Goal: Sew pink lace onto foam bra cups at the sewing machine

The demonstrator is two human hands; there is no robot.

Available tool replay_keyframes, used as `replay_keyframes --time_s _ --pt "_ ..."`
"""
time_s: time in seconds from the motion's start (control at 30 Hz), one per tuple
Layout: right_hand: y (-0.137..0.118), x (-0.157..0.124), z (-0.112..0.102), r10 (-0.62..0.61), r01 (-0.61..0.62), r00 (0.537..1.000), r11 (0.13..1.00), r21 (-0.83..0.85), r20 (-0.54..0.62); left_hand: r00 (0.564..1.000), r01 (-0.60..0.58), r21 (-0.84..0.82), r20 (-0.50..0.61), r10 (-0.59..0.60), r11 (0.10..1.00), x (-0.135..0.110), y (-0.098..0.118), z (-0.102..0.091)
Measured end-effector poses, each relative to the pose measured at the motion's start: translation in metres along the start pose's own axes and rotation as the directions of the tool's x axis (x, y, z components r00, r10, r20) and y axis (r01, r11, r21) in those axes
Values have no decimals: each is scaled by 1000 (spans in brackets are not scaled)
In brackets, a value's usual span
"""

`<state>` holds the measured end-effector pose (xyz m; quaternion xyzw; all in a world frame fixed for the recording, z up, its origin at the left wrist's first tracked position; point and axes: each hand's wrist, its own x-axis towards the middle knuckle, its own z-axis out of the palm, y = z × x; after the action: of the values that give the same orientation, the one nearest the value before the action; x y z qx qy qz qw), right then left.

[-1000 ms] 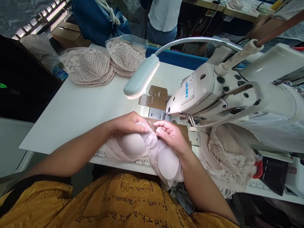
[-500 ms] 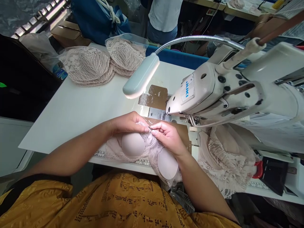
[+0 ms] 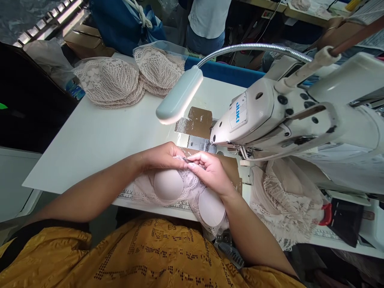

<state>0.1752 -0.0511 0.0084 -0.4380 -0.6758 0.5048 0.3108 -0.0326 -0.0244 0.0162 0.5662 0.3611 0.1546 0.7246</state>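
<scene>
A pale pink lace bra [image 3: 168,184] lies across the table's front edge, its two smooth cups facing up. My left hand [image 3: 168,156] pinches the bra's upper lace edge between thumb and fingers. Close against it, my right hand [image 3: 210,170] is closed, with a small dark pointed metal tool [image 3: 186,160] showing between thumb and fingers. The tool's tip meets the lace beside my left thumb; most of it is hidden in the hand, so its kind is unclear.
A white JUKI sewing machine [image 3: 255,108] stands at right, with a lamp [image 3: 179,96] reaching over the table. Stacked lace cups [image 3: 109,82] sit at back left. More lace pieces [image 3: 283,200] are heaped on the right. A person [image 3: 208,24] is beyond the table.
The fingertips of my right hand have shifted slightly left toward my left thumb, and more of the metal tool shows. The bra has hardly moved.
</scene>
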Motion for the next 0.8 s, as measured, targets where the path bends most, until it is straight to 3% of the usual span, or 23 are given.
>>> replay_keyframes --time_s 0.3,0.57,0.8 --pt "8 -2 -8 77 -74 997 989 127 -18 996 63 68 -59 -59 996 -4 3 -4" --pt "5 -2 -11 34 -34 998 999 0 61 996 46 147 -77 -35 988 -5 3 -4" --pt "-1 0 -3 2 1 998 999 -50 61 994 14 239 -106 11 971 -1 1 2"
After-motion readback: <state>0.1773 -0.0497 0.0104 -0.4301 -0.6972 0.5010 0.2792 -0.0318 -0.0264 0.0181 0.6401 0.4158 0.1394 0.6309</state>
